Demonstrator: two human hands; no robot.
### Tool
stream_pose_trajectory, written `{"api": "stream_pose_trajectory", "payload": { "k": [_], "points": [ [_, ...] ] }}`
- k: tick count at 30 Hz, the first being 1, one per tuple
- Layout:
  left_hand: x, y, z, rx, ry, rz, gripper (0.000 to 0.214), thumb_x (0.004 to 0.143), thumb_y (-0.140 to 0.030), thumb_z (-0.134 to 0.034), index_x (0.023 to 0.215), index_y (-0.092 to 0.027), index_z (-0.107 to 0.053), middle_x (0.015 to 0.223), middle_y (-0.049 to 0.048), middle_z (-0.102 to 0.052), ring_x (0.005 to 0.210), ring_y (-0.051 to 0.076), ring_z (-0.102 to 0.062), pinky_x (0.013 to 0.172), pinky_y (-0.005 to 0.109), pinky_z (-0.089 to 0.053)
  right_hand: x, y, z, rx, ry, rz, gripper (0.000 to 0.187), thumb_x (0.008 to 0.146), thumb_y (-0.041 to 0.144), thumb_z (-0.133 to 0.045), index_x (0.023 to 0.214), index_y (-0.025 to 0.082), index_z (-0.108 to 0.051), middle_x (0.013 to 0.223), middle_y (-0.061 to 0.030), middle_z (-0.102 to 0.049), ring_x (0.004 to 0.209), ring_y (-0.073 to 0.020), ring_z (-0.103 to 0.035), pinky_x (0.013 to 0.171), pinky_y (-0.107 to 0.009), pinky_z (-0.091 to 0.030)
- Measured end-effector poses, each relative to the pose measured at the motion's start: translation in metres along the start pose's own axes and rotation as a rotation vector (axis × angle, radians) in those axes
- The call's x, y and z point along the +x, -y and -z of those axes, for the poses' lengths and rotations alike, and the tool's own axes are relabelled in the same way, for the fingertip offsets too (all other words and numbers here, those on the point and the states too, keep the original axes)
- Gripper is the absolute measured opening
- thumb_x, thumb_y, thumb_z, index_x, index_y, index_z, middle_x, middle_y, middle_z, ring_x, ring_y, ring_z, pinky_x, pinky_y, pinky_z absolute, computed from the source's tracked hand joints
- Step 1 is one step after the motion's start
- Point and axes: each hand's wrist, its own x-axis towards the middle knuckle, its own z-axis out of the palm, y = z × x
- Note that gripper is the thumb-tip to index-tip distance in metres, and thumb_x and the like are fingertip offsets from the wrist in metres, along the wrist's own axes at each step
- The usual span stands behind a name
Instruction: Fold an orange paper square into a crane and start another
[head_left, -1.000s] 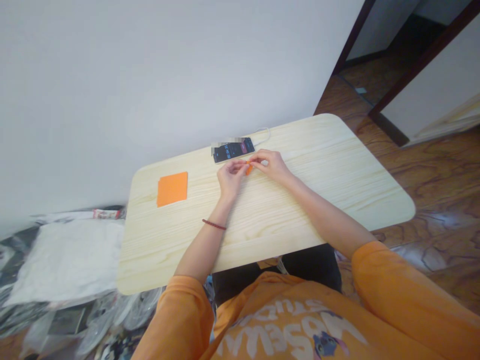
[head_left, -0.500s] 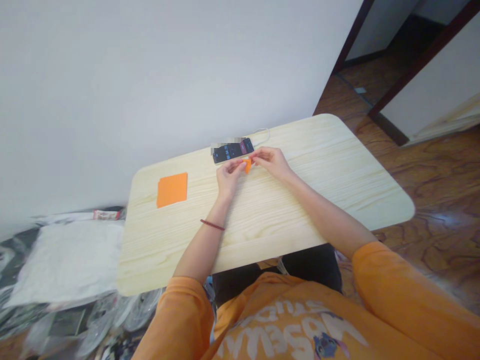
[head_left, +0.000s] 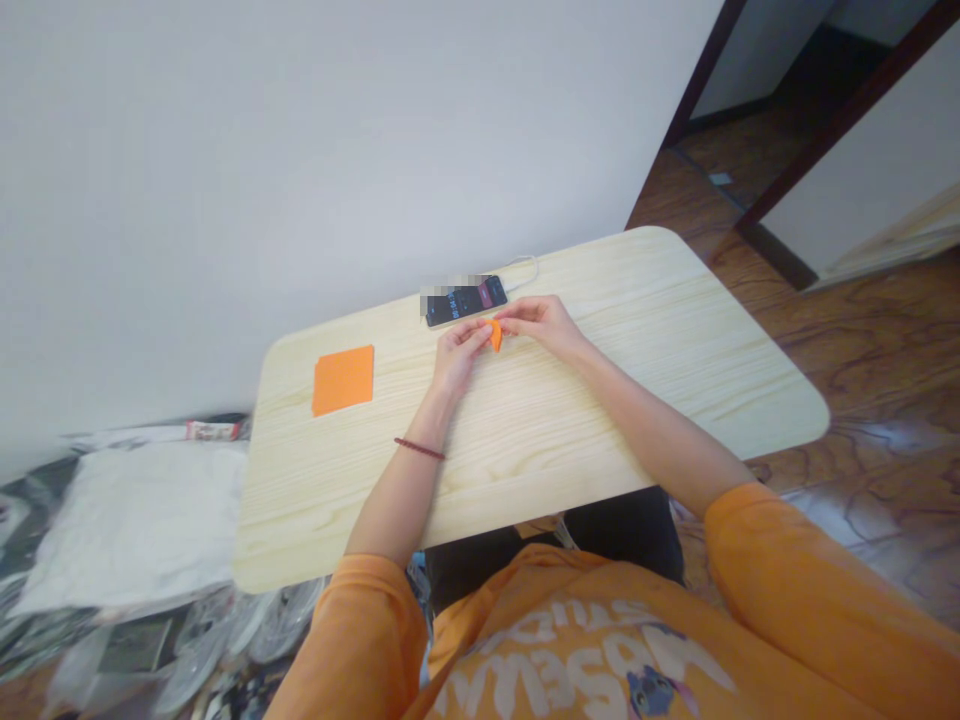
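Observation:
A small folded piece of orange paper [head_left: 496, 335] is pinched between both hands over the middle of the light wooden table [head_left: 675, 350]. My left hand [head_left: 459, 357] grips its left side with closed fingertips; a dark red bracelet is on that wrist. My right hand [head_left: 541, 323] pinches its upper right edge. A flat square of orange paper [head_left: 343, 379] lies on the table to the left, apart from both hands. Just behind the hands lies a black phone [head_left: 465, 300].
A white cable [head_left: 525, 264] runs from the phone toward the wall. White bags and plastic wrap [head_left: 127, 530] are heaped on the floor at the left. A wooden floor and a doorway [head_left: 757, 130] lie to the right.
Both hands have kept hold of the small orange piece and worked it between the fingertips; more of the folded paper now shows between them. The rest has stayed still.

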Motion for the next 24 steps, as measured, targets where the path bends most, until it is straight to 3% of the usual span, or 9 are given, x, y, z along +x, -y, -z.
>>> {"api": "stream_pose_trajectory", "payload": {
  "k": [4, 13, 24],
  "points": [
    [0.0004, 0.0035, -0.0012, 0.062, -0.031, -0.058, 0.029, 0.060, -0.036, -0.080, 0.079, -0.017, -0.069, 0.081, 0.0039, -0.072, 0.071, 0.012, -0.065, 0.074, 0.027, -0.051, -0.0010, 0.0008, -0.0030, -0.014, -0.048, -0.010, 0.042, 0.047, 0.043, -0.085, 0.074, 0.015, -0.070, 0.075, -0.0050, -0.072, 0.072, -0.0169, -0.067, 0.073, -0.031, -0.055],
    [-0.0046, 0.0003, -0.0081, 0.186, -0.154, -0.172, 0.029, 0.060, -0.038, -0.078, 0.078, -0.017, -0.069, 0.085, 0.0024, -0.070, 0.070, 0.012, -0.064, 0.071, 0.026, -0.052, 0.0012, -0.0056, -0.0064, -0.020, -0.069, -0.019, 0.040, 0.053, 0.048, -0.081, 0.067, 0.016, -0.061, 0.058, 0.0003, -0.062, 0.052, -0.0098, -0.055, 0.052, -0.023, -0.045],
    [-0.0047, -0.0010, -0.0081, 0.342, -0.095, -0.206, 0.034, 0.071, -0.049, -0.069, 0.071, -0.015, -0.069, 0.058, 0.0011, -0.063, 0.048, 0.009, -0.052, 0.049, 0.022, -0.043, 0.0029, -0.0067, -0.0071, 0.018, -0.090, -0.068, 0.039, 0.054, 0.046, -0.080, 0.069, 0.017, -0.059, 0.055, 0.0011, -0.062, 0.049, -0.0093, -0.053, 0.048, -0.022, -0.043]
  ]
}}
